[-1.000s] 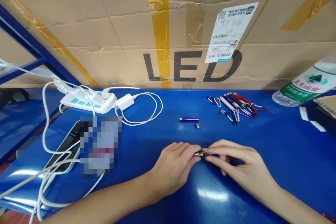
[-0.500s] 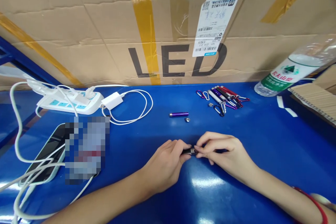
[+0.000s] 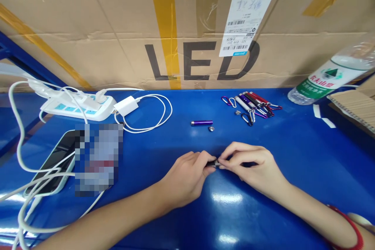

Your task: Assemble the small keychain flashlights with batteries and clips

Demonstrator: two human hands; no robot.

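Note:
My left hand point(image 3: 186, 179) is closed around a small black mini flashlight point(image 3: 211, 163), whose silver end sticks out to the right. The fingertips of my right hand point(image 3: 256, 166) pinch that silver end, hiding part of it. Just beyond my hands, a purple flashlight tube point(image 3: 201, 123) lies on the blue table, with a small silver cap point(image 3: 211, 129) near its right end. Farther back to the right is a pile of mini flashlights point(image 3: 253, 101) in silver, purple, black and red, with carabiner clips attached.
A large cardboard box point(image 3: 117, 58) stands behind the table point(image 3: 164, 226). To the left are a white power strip point(image 3: 79, 107), a charger point(image 3: 125, 105), tangled cables and a phone point(image 3: 55, 164). A water bottle point(image 3: 325, 78) leans at the right beside an open carton point(image 3: 356, 105).
The camera view has shifted slightly. Both hands stay together on the black mini flashlight, and a little more of the silver end shows between the fingers.

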